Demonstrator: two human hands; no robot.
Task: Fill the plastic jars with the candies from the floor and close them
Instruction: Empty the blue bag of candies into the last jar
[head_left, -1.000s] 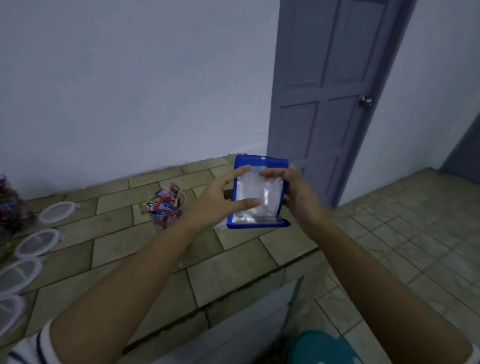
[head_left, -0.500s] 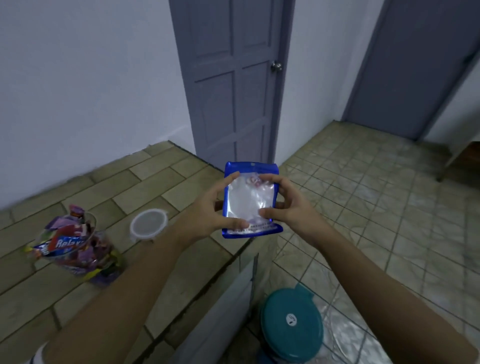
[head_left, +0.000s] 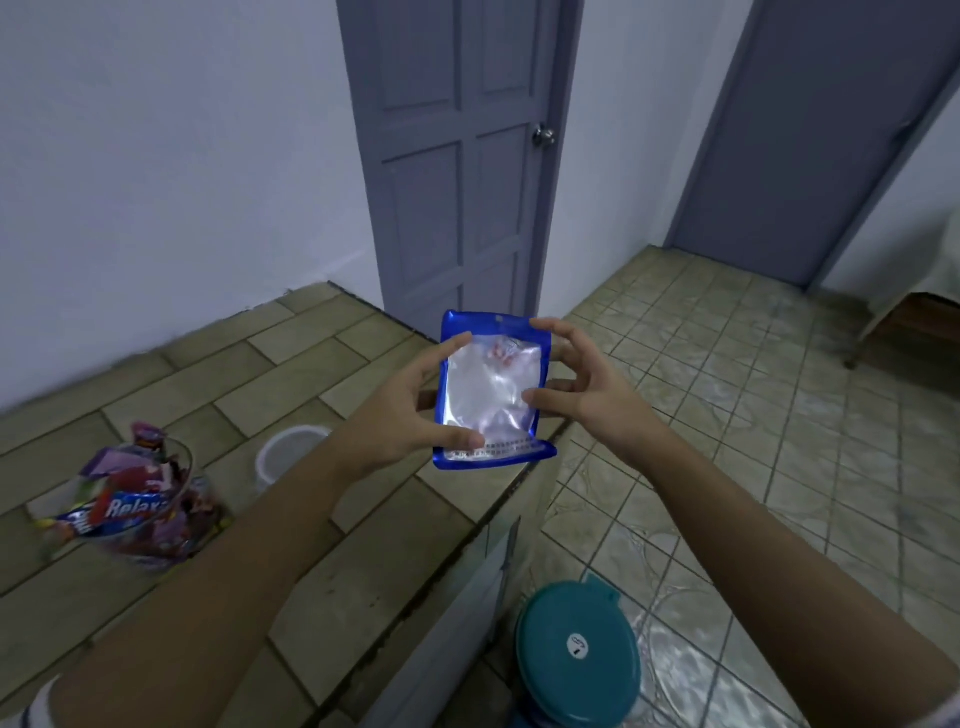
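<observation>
A blue-edged, see-through candy bag (head_left: 491, 395) is held upright in front of me with both hands. My left hand (head_left: 410, 415) grips its left edge, thumb low on the front. My right hand (head_left: 576, 384) pinches its right edge with thumb and fingertips. The bag looks almost empty, with a few pinkish bits near its top. A clear plastic jar (head_left: 137, 499) heaped with wrapped candies stands lidless on the raised tiled ledge (head_left: 363, 582) at the left. A white round lid (head_left: 291, 457) lies on the ledge beside my left forearm.
A teal lidded bucket (head_left: 579, 654) stands on the lower floor below the ledge edge. Two grey doors (head_left: 457, 156) are shut ahead. A wooden furniture leg (head_left: 883, 332) shows at the far right.
My view has swung to the right, so the jar and lid have slid toward the left. Both hands have kept hold of the bag, with the right fingers shifted along its edge.
</observation>
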